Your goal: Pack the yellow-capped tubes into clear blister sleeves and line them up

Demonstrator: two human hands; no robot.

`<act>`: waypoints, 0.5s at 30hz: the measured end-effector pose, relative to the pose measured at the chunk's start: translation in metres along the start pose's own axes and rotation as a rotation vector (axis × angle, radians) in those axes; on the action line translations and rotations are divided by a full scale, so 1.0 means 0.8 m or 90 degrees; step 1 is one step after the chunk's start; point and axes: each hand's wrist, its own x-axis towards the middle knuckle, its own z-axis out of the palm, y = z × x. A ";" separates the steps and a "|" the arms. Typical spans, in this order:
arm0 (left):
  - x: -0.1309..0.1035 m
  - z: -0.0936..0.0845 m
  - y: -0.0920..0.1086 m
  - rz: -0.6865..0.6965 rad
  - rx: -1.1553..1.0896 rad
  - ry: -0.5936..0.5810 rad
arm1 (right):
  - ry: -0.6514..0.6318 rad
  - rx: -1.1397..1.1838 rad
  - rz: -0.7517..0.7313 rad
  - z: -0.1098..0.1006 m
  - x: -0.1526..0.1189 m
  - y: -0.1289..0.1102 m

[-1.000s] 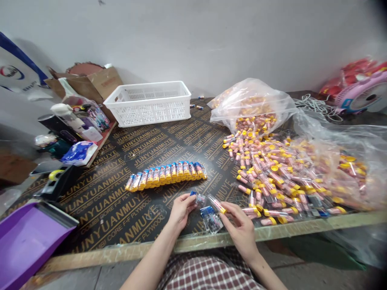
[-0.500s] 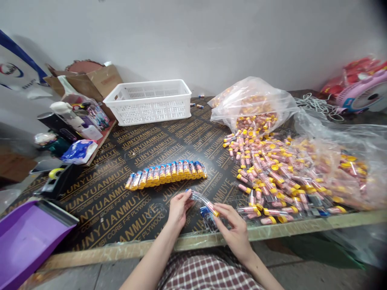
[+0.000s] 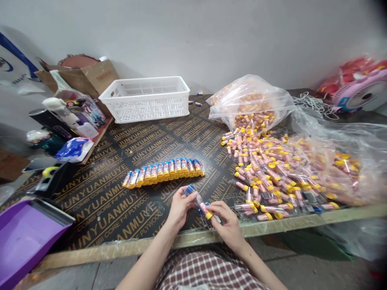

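My left hand (image 3: 181, 207) pinches a clear sleeve (image 3: 197, 197) near its blue end. My right hand (image 3: 228, 225) grips a pink tube (image 3: 204, 208) at its yellow cap, cap pointing to 4-5 o'clock. Can't tell how much of the tube is inside the film.

Around my hands: blue-and-yellow row (image 3: 165, 171) at 10 o'clock, packed side by side on the black table (image 3: 121, 209). White basket (image 3: 151, 108) at 11. Clear bag (image 3: 256, 90) at 1, loose heap (image 3: 266, 169) at 2. Pink fan (image 3: 359, 94) also 2, farther out, white cable (image 3: 314, 105) beside it. Purple dustpan (image 3: 27, 237) at 9.
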 end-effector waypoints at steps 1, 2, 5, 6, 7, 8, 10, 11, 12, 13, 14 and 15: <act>-0.001 0.001 0.001 -0.005 0.001 -0.007 | 0.005 0.003 0.001 0.001 0.000 0.002; -0.002 0.001 0.002 -0.012 0.004 -0.017 | 0.012 0.001 0.000 0.002 -0.001 0.004; -0.008 0.002 0.004 -0.036 0.026 -0.062 | 0.034 -0.044 -0.023 0.002 -0.001 0.007; -0.011 0.003 0.005 -0.046 0.034 -0.080 | 0.037 -0.062 -0.033 0.001 0.000 0.007; -0.013 0.004 0.005 -0.059 0.041 -0.100 | 0.037 -0.075 -0.042 0.000 0.002 0.006; -0.015 0.005 0.005 -0.075 0.050 -0.122 | 0.035 -0.081 -0.049 -0.002 0.004 0.005; -0.019 0.010 0.003 -0.111 0.065 -0.161 | 0.026 -0.078 -0.061 -0.006 0.009 0.003; -0.021 0.012 0.001 -0.126 0.072 -0.173 | 0.015 -0.073 -0.066 -0.008 0.011 0.002; -0.023 0.015 -0.002 -0.135 0.076 -0.178 | -0.001 -0.066 -0.070 -0.009 0.013 0.000; -0.026 0.017 -0.006 -0.139 0.078 -0.178 | -0.019 -0.058 -0.068 -0.010 0.013 -0.002; -0.030 0.018 -0.010 -0.140 0.076 -0.171 | -0.037 -0.053 -0.063 -0.010 0.012 -0.004; -0.035 0.018 -0.016 -0.137 0.070 -0.163 | -0.049 -0.055 -0.050 -0.009 0.011 -0.007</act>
